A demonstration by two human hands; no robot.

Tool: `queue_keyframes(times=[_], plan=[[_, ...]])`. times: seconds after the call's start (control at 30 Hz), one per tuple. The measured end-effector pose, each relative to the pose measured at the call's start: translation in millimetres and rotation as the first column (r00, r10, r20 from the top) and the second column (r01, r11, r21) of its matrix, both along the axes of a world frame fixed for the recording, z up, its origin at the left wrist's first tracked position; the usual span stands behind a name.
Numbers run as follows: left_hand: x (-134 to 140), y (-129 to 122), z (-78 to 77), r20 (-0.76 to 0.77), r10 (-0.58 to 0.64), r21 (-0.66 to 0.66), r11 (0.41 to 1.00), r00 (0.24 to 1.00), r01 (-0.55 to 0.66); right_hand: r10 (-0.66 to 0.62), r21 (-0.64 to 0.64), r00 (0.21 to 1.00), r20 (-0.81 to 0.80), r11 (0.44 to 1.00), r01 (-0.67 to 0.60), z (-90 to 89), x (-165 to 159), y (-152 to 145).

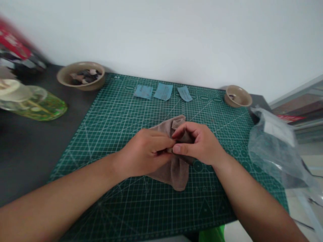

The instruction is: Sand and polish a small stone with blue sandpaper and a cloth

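Above the middle of a green cutting mat (113,117), my two hands meet at the fingertips. My left hand (146,153) is closed in a pinch, and my right hand (196,143) pinches from the other side with thumb and index finger. Between them sits a small pale piece, mostly covered by the fingers, so its kind does not show. A soft brownish-grey cloth (180,174) lies under and around both hands. Part of it is bunched at the right fingers, and I cannot tell how much of it either hand grips.
Three light-blue paper packets (163,91) lie along the mat's back. A bowl of dark and pale scraps (82,86) stands back left, a smaller bowl (238,96) back right. Clear plastic bags (275,148) overlap the right edge. A green-patterned bottle (47,104) is at left; a white wall is behind.
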State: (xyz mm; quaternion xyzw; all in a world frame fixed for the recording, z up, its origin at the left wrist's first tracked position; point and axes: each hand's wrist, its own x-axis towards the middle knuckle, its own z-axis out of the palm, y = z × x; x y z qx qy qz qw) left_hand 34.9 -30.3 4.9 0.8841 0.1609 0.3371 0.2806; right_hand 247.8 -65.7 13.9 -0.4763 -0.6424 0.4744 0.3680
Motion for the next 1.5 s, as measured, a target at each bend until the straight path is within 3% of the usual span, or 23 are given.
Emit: queue_keyframes(times=[0.1, 0.2, 0.53, 0.83, 1.1, 1.5], plan=[[-0.8, -0.8, -7.7, -0.034, 0.035, 0.088, 0.996, 0.999, -0.032, -0.021, 0.090, 0.991, 0.135, 0.996, 0.009, 2.5, -2.2, -0.1], [-0.9, -1.2, -9.1, -0.048, 0.048, 0.100, 0.994, 0.998, -0.043, -0.019, 0.112, 0.990, 0.142, 0.994, 0.003, 2.9, -2.3, -0.6], [2.7, -3.4, 3.8, 0.018, 0.061, -0.031, 0.998, 0.998, -0.060, -0.049, -0.003, 0.996, -0.072, 0.999, 0.049, 2.1, 0.9, 1.2], [-1.5, -2.2, 1.2, 0.064, 0.084, 0.172, 0.981, 0.994, -0.094, -0.054, -0.048, 0.983, -0.173, 0.998, 0.046, 1.4, 1.4, -0.3], [-1.2, -1.4, 5.4, 0.138, 0.089, 0.192, 0.975, 0.986, -0.115, -0.048, -0.108, 0.926, -0.376, 0.994, 0.008, -2.1, 3.0, -1.9], [-3.5, -1.3, 6.7, 0.130, 0.094, 0.222, 0.967, 0.987, -0.121, 0.002, -0.070, 0.888, -0.459, 0.997, -0.039, -1.5, 4.1, -3.4]])
